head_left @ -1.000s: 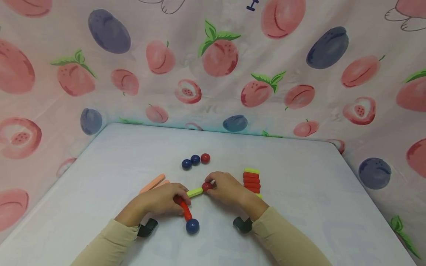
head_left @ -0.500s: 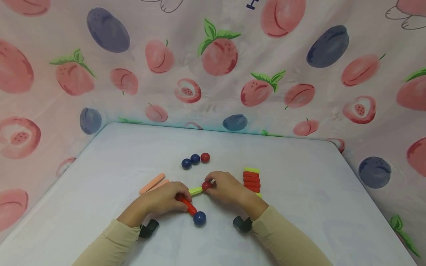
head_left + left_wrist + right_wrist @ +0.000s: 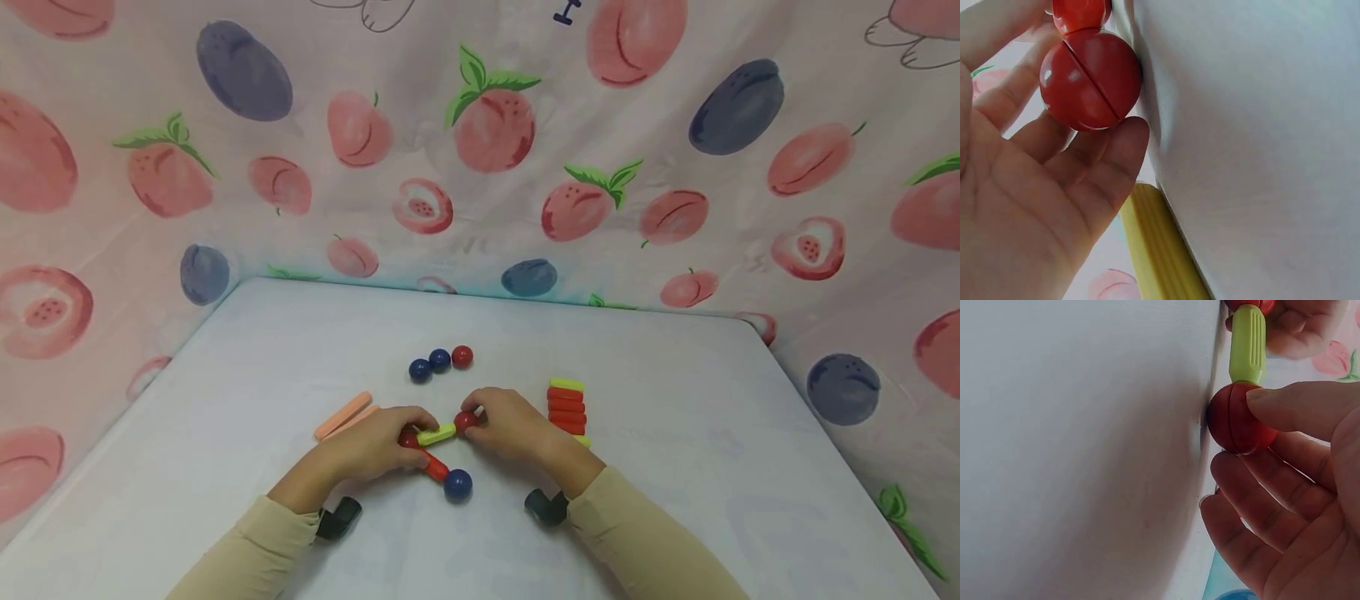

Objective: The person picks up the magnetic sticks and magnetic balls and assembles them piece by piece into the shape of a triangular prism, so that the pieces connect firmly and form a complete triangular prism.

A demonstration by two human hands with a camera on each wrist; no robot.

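Observation:
Near the table's middle, my left hand (image 3: 378, 446) grips a red ball (image 3: 1091, 80) between thumb and fingers. A red rod (image 3: 437, 468) runs from that ball toward the front right and ends in a blue ball (image 3: 458, 485). My right hand (image 3: 512, 427) pinches a second red ball (image 3: 1242, 419), thumb on one side and fingers on the other. Between the two red balls lies a yellow-green rod (image 3: 1248, 345), fixed to the right-hand ball. In the right wrist view its far end meets the left-hand ball; how firmly they join I cannot tell.
Two blue balls (image 3: 430, 365) and a red ball (image 3: 462, 357) sit in a row farther back. Peach sticks (image 3: 343, 415) lie beyond my left hand. Several red rods (image 3: 566, 405) and yellow-green ones (image 3: 567, 384) are lined up beyond my right wrist. The white table (image 3: 675, 467) meets a fruit-print cloth.
The blue ball and red rod have swung right and away from me. My left hand has shifted slightly right, uncovering its red ball. The right hand stays where it was.

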